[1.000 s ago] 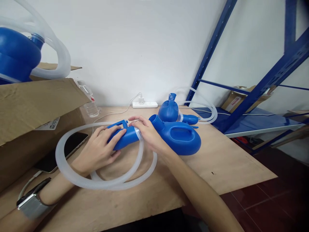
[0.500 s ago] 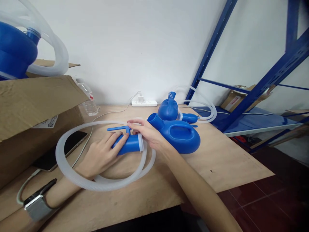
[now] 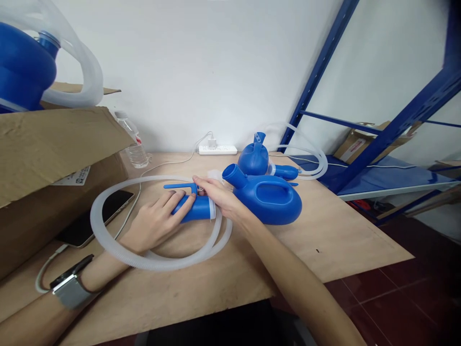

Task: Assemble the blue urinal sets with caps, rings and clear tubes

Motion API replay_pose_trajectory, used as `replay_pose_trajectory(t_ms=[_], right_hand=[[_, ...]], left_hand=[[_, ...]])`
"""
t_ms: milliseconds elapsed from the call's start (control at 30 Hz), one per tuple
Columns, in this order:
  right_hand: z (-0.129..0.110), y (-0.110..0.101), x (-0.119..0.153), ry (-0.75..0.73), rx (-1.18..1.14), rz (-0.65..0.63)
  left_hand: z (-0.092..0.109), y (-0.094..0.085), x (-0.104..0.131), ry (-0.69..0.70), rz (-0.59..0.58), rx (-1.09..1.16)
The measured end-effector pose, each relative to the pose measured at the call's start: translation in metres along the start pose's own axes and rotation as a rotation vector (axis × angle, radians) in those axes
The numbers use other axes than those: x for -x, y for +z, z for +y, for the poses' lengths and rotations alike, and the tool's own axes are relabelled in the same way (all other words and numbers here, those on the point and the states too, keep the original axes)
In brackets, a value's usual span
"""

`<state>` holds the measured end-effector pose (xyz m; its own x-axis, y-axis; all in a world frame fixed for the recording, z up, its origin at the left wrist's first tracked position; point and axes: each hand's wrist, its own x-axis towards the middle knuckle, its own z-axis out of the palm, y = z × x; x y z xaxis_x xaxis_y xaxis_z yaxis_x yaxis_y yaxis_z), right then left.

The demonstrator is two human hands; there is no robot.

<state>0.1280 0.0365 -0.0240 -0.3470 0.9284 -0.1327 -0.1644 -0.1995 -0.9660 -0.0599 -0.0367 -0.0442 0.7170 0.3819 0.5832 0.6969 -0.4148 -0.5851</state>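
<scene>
My left hand [image 3: 158, 218] is wrapped over a blue plastic funnel-like cup [image 3: 198, 208] lying on its side, with a pale rim at its right end. A thin blue strap or clip [image 3: 179, 186] sticks out above the cup. My right hand [image 3: 215, 193] pinches near the clip's base, by the cup's rim; what its fingertips hold is partly hidden. A translucent corrugated hose [image 3: 104, 235] loops around my left hand and wrist. Just right of my right hand, a blue urinal bottle [image 3: 268, 202] with a moulded handle lies with its open neck tilted up left.
Behind stand a second blue bottle [image 3: 253, 158] and a blue cup with hose [image 3: 285, 171]. At left are a cardboard box [image 3: 61, 154], phone [image 3: 95, 218] and water bottle [image 3: 135, 149]. A power strip [image 3: 217, 150] lies by the wall; blue shelving [image 3: 378, 178] stands right.
The view has shifted slightly, so most things sit a little further right and higher. Both hands stay on the blue cup and clip; my right fingertips have bent closer to the clip.
</scene>
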Motion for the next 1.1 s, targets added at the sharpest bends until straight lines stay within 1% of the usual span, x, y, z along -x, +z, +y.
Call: replay_pose_trajectory(t_ms=[100, 200, 267, 367, 467, 533, 600, 733, 833, 1000, 1100], right_hand=[[0.001, 0.003, -0.001, -0.023, -0.108, -0.038], [0.005, 0.005, -0.002, -0.052, -0.21, -0.035], [0.009, 0.005, -0.003, -0.077, -0.234, -0.025], [0.011, 0.006, -0.003, -0.214, -0.229, 0.005], [0.008, 0.006, -0.001, -0.383, -0.179, -0.003], [0.006, 0.007, 0.0, -0.426, -0.169, -0.034], [0.005, 0.007, 0.001, -0.42, -0.207, -0.029], [0.006, 0.009, 0.0, -0.363, -0.352, 0.073], [0.009, 0.012, 0.0, -0.35, -0.425, 0.12], [0.015, 0.02, 0.003, -0.41, -0.458, 0.234], [0.01, 0.021, 0.007, -0.485, -0.402, 0.319]], left_hand=[[-0.001, 0.001, 0.001, -0.02, -0.018, 0.015], [0.001, 0.004, 0.004, -0.057, -0.053, 0.034], [0.002, 0.006, 0.005, -0.091, -0.083, 0.059], [0.003, 0.008, 0.006, -0.143, -0.105, 0.121], [0.0, 0.008, 0.005, -0.171, -0.059, 0.155], [-0.003, 0.007, 0.004, -0.182, -0.038, 0.16], [-0.005, 0.007, 0.005, -0.189, -0.037, 0.173], [-0.007, 0.008, 0.007, -0.201, -0.048, 0.173], [-0.005, 0.007, 0.006, -0.193, -0.05, 0.149], [0.001, 0.004, 0.003, -0.191, -0.054, 0.144], [0.001, 0.006, 0.006, -0.226, -0.058, 0.171]])
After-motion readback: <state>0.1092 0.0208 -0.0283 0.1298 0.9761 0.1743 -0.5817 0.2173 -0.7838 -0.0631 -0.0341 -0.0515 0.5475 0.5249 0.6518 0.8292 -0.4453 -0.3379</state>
